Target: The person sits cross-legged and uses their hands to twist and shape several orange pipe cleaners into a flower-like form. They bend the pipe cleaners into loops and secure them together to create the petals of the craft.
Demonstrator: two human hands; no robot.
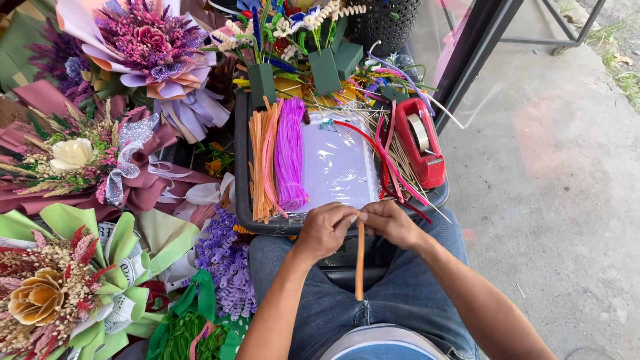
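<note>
A dark tray (241, 167) is rested at the knees, with wrapped bouquets (100, 153) massed at its left. A purple bundle of fuzzy stems (291, 153), an orange bundle (261, 160) and a red tape dispenser (421, 141) are laid in the tray. The left hand (325, 230) and right hand (392, 223) are brought together, both pinched on the top of an orange fuzzy stem (360, 263), which is hung down over the lap.

orange pipe cleaner (360, 260), red tape dispenser (421, 141)
</note>
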